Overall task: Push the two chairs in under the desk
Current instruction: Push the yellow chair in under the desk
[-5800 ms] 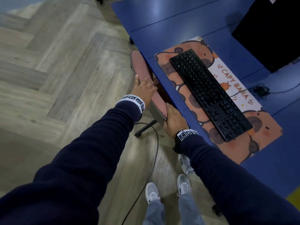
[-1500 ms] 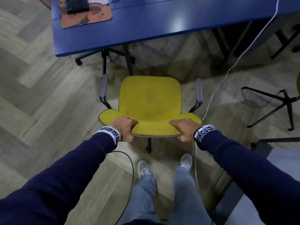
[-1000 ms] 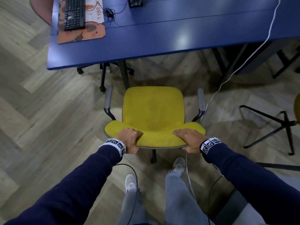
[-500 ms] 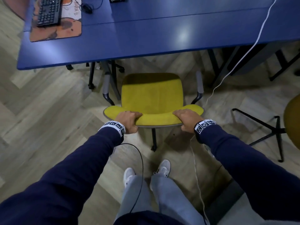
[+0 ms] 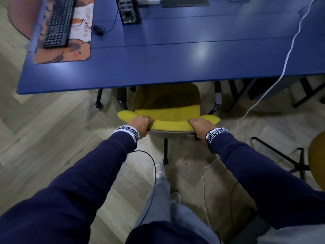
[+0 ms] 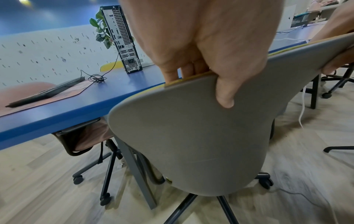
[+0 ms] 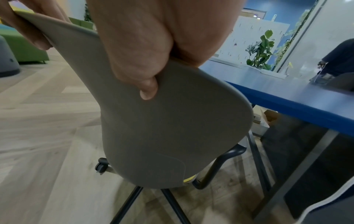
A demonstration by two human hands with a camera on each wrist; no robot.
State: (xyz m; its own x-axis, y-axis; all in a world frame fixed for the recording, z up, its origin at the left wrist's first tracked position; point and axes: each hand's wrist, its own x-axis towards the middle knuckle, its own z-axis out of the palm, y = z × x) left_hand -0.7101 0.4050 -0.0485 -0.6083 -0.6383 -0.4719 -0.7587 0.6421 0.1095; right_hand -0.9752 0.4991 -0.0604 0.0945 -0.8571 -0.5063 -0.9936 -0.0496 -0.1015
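A yellow chair (image 5: 168,110) with a grey back shell (image 6: 191,136) (image 7: 162,121) stands on castors, its seat front under the edge of the blue desk (image 5: 158,64). My left hand (image 5: 140,124) (image 6: 201,50) grips the left part of the backrest top, fingers over the front and thumb on the shell. My right hand (image 5: 200,126) (image 7: 153,45) grips the right part the same way. The pink chair (image 6: 86,136) sits tucked under the desk at the left; its backrest (image 5: 19,18) shows beside the desk's left end.
On the desk lie a black keyboard (image 5: 58,22) on an orange mat (image 5: 77,48) and a small computer case (image 5: 127,10). A white cable (image 5: 281,67) hangs off the desk's right side to the floor. Another chair's black base (image 5: 281,155) stands at right.
The yellow chair has rolled forward with both hands holding its backrest; its seat front and armrests now reach under the desk edge. I have stepped forward after it.
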